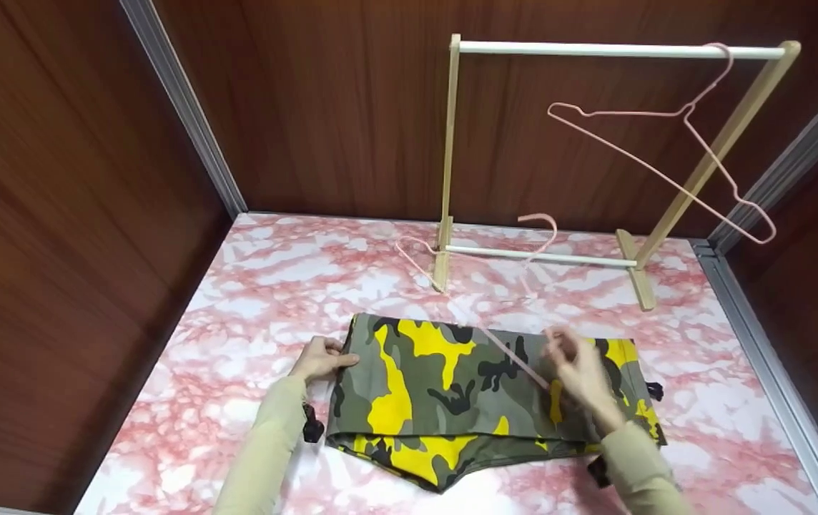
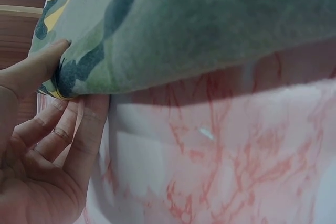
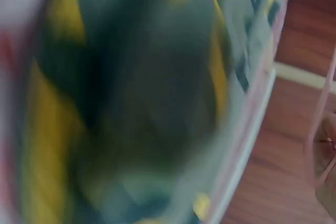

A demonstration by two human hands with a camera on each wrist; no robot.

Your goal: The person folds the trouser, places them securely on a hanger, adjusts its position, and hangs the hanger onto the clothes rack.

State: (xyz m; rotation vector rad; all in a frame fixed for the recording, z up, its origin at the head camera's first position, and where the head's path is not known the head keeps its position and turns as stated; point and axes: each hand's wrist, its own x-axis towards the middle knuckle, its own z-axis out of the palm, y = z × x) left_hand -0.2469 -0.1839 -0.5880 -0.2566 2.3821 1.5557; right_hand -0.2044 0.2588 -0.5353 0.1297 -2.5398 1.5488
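At lower centre, a camouflage garment [image 1: 423, 386] is lying folded, a pink hanger [image 1: 513, 354] crossing its upper edge.
The blurred right hand [image 1: 580, 368] is gripping the hanger; the left hand [image 1: 322, 360] is pinching the garment's left edge.

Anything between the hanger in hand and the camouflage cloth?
Nothing visible: the pink hanger, held by the right hand, has its lower bar over the camouflage cloth. The left hand pinches the cloth's left edge, clear of the bar.

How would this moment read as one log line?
Left hand: pinching folded camouflage garment | Right hand: holding pink hanger | Other pink hanger: hanging on white top rail
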